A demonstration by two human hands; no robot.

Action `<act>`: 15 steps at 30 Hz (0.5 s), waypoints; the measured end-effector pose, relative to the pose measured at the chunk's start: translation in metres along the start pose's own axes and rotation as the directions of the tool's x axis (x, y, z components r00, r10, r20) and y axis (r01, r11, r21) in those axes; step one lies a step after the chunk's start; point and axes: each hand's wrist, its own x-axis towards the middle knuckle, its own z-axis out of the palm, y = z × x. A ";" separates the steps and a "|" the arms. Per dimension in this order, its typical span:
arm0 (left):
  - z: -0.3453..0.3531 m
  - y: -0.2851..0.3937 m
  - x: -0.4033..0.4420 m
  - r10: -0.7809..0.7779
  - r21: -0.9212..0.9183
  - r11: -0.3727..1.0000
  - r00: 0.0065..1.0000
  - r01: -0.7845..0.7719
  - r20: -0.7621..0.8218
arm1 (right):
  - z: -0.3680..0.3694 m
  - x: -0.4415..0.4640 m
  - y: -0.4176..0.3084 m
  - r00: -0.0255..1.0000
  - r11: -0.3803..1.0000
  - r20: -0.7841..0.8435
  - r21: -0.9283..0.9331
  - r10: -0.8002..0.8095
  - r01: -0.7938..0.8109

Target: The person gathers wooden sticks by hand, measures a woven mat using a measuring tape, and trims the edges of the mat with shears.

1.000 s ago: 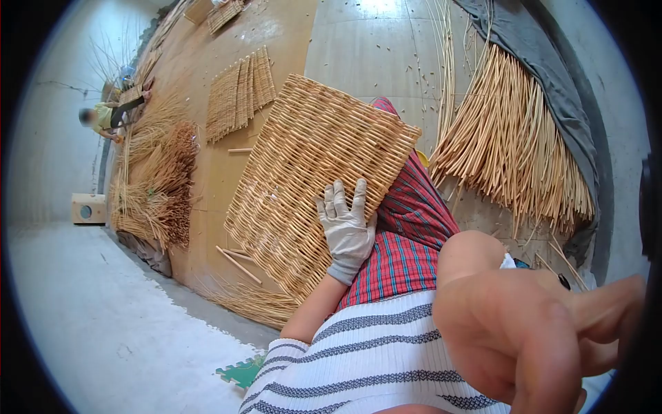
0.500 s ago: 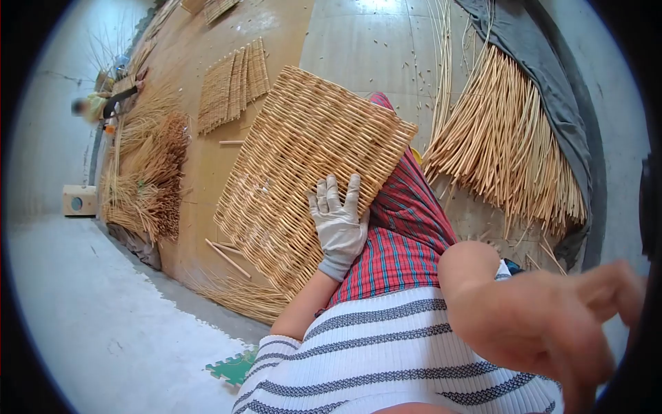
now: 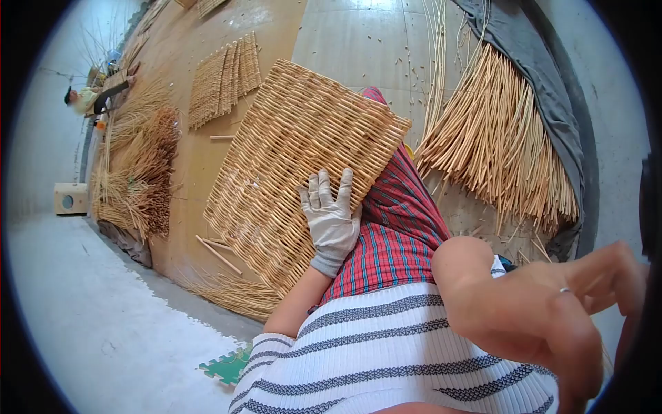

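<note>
A square woven wicker panel (image 3: 296,145) lies tilted across my lap, over the red plaid cloth (image 3: 403,214) on my legs. My left hand (image 3: 331,217), in a pale work glove, rests flat on the panel's near right part with its fingers spread. My right hand (image 3: 538,310), bare and with a ring on one finger, is raised close to the camera at the right. Its fingers are bent and apart, and I see nothing held in them; some fingertips run into the dark frame edge.
A large bundle of peeled rods (image 3: 503,138) lies on grey cloth (image 3: 552,90) at the right. Woven panels (image 3: 224,79) lie on the floor ahead. Brown stalks (image 3: 155,172) are heaped at the left, with a person (image 3: 89,100) sitting beyond. Short sticks (image 3: 219,255) lie near the panel.
The view has shifted slightly, so most things sit a little further left. My gloved hand stays flat on the panel; my right hand remains raised, its fingers slightly higher.
</note>
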 end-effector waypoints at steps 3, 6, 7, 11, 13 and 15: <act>0.000 0.000 0.000 -0.005 0.002 1.000 1.000 0.005 0.010 | 0.009 0.009 -0.014 1.000 1.000 0.006 0.020 -0.017 0.017; 0.000 -0.001 0.000 -0.007 -0.006 1.000 1.000 0.007 -0.002 | 0.000 -0.001 0.000 0.999 0.999 0.008 0.036 -0.040 0.039; 0.000 0.000 -0.001 -0.009 -0.007 1.000 1.000 0.009 -0.008 | 0.003 -0.003 -0.005 0.999 0.999 0.002 0.033 -0.037 0.037; -0.001 0.001 0.000 -0.010 -0.004 1.000 1.000 0.010 -0.002 | 0.012 -0.011 -0.035 0.974 0.974 -0.018 0.005 -0.225 0.226; 0.001 -0.001 -0.002 -0.003 -0.013 1.000 1.000 0.003 -0.020 | 0.014 -0.013 -0.045 0.982 0.979 -0.084 -0.134 -0.168 0.156; -0.001 0.000 0.000 -0.021 -0.019 1.000 1.000 0.021 0.019 | 0.015 -0.010 -0.052 0.984 0.959 -0.136 -0.273 -0.116 0.076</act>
